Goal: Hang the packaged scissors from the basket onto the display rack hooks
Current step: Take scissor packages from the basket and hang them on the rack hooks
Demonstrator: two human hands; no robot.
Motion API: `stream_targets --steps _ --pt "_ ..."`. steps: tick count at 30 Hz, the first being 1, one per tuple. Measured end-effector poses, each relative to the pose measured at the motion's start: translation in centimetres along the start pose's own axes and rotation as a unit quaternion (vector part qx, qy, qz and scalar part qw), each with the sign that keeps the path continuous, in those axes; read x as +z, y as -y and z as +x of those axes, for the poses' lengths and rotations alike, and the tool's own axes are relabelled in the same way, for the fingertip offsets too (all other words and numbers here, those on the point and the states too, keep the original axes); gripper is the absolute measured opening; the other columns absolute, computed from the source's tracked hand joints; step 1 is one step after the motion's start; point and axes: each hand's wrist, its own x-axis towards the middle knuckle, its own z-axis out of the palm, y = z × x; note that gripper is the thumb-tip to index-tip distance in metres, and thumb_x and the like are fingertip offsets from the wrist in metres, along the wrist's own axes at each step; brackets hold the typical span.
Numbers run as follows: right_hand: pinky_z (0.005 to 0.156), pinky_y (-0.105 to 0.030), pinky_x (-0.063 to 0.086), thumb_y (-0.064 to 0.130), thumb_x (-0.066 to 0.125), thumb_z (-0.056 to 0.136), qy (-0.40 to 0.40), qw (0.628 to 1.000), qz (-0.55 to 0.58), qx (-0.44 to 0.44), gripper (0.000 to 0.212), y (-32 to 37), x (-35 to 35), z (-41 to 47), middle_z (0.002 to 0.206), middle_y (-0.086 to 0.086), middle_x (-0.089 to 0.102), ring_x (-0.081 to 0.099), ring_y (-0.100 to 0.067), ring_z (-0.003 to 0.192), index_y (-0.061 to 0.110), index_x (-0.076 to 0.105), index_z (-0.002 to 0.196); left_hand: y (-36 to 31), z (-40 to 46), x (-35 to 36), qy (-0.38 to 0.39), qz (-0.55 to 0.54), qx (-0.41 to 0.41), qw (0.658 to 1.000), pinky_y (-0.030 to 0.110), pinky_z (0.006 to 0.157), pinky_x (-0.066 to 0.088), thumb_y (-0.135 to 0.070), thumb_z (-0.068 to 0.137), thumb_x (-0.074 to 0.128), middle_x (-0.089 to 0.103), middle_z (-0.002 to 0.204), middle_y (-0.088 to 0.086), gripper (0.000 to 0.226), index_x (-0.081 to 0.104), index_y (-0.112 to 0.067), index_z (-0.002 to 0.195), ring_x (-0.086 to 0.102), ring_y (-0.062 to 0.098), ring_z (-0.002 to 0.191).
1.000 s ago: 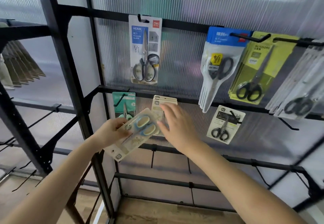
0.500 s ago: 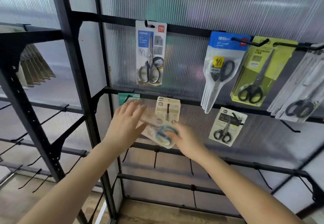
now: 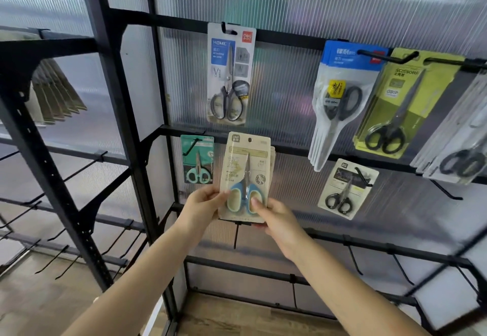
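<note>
A beige card pack of blue-handled scissors (image 3: 246,175) stands upright in front of the black display rack (image 3: 263,135), just below its second bar. My left hand (image 3: 204,204) pinches the pack's lower left edge. My right hand (image 3: 274,217) pinches its lower right corner, thumb on the front. More beige packs (image 3: 273,159) of the same kind hang right behind it. The hook there is hidden by the pack. The basket is out of view.
Other scissors packs hang on the rack: a small teal one (image 3: 197,160), a grey HOME one (image 3: 231,75), blue-topped ones (image 3: 340,98), yellow-green ones (image 3: 403,104), a small black pair (image 3: 347,188). Bare hooks (image 3: 354,259) jut from the lower bars and the left bay.
The pack has turned from tilted to upright and risen to the hook behind the second bar. Both hands have shifted to its bottom corners. The camera has moved closer.
</note>
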Motion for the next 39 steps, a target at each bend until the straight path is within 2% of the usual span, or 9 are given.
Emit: stream_targets --steps 3,8,13,17,20,23,32,36,39 --pt "0.088 -0.033 0.053 0.034 0.055 0.091 -0.032 0.998 -0.041 -0.027 0.025 1.3 -1.3 0.6 0.103 0.003 0.068 0.065 -0.013 0.094 0.016 0.059 0.108 0.6 0.0 -0.4 0.014 0.013 -0.011 1.000 0.036 0.074 0.054 -0.014 0.088 0.060 0.069 0.090 0.012 0.015 0.065 -0.003 0.097 0.065 0.021 0.078" --pt "0.070 -0.019 0.050 0.031 0.055 0.093 -0.118 0.981 -0.098 -0.120 0.031 5.2 -3.1 3.0 0.101 0.007 0.061 0.059 -0.003 0.086 0.012 0.052 0.118 2.2 -0.5 -0.7 0.035 0.022 -0.037 0.998 0.050 0.088 0.045 -0.024 0.079 0.066 0.070 0.091 0.013 0.024 0.068 -0.008 0.097 0.061 0.029 0.086" --pt "0.073 -0.022 0.046 0.023 0.058 0.093 -0.126 0.945 -0.258 -0.157 0.022 6.0 -3.5 5.4 0.099 0.000 0.065 0.058 -0.011 0.090 0.009 0.065 0.108 4.0 -0.4 -0.5 0.080 -0.011 -0.066 0.995 0.031 0.074 0.057 -0.011 0.089 0.057 0.073 0.086 0.007 0.011 0.064 -0.006 0.096 0.068 0.016 0.077" --pt "0.075 -0.023 0.047 0.021 0.060 0.091 -0.119 0.918 -0.323 -0.197 0.017 6.1 -3.0 6.2 0.091 0.003 0.066 0.060 -0.011 0.086 0.009 0.068 0.101 4.5 -0.2 -0.4 0.080 -0.052 -0.082 0.992 0.025 0.065 0.058 -0.006 0.091 0.053 0.072 0.083 0.006 0.011 0.061 -0.002 0.098 0.069 0.014 0.072" --pt "0.063 -0.005 0.038 0.017 0.060 0.091 -0.123 0.901 -0.348 -0.229 0.015 6.5 -2.3 6.7 0.087 0.006 0.062 0.053 -0.001 0.077 0.008 0.069 0.099 4.6 0.4 -0.5 0.076 -0.067 -0.080 0.992 0.024 0.066 0.058 -0.005 0.092 0.051 0.072 0.079 0.004 0.008 0.059 -0.004 0.095 0.069 0.012 0.071" --pt "0.061 0.002 0.035 0.016 0.061 0.090 -0.124 0.886 -0.362 -0.261 0.014 6.7 -2.0 6.9 0.084 0.007 0.060 0.049 0.007 0.070 0.007 0.069 0.096 4.7 1.0 -0.6 0.076 -0.083 -0.078 0.991 0.023 0.065 0.058 -0.003 0.093 0.049 0.072 0.077 0.002 0.008 0.057 -0.003 0.095 0.069 0.011 0.069" --pt "0.066 -0.002 0.038 0.018 0.061 0.090 -0.097 0.871 -0.380 -0.296 0.015 6.0 -2.7 6.6 0.081 0.010 0.060 0.050 0.008 0.071 0.009 0.070 0.098 5.8 2.4 -0.4 0.073 -0.078 -0.088 0.990 0.022 0.071 0.057 -0.004 0.092 0.052 0.074 0.086 0.002 0.010 0.059 -0.005 0.099 0.069 0.011 0.078" --pt "0.066 -0.001 0.037 0.017 0.062 0.090 -0.103 0.872 -0.380 -0.290 0.012 5.5 -3.3 7.3 0.074 0.022 0.054 0.050 0.010 0.069 0.010 0.070 0.096 6.3 2.9 -0.1 0.074 -0.077 -0.098 0.989 0.025 0.076 0.057 -0.004 0.092 0.053 0.073 0.096 0.005 0.012 0.060 -0.006 0.101 0.069 0.012 0.084" --pt "0.064 -0.003 0.038 0.017 0.061 0.091 -0.107 0.870 -0.387 -0.288 0.013 5.2 -3.2 8.3 0.075 0.018 0.056 0.050 0.007 0.069 0.009 0.070 0.097 6.2 3.7 0.1 0.057 -0.056 -0.101 0.992 0.029 0.080 0.054 -0.005 0.092 0.054 0.073 0.093 0.003 0.011 0.061 -0.009 0.098 0.068 0.012 0.082"
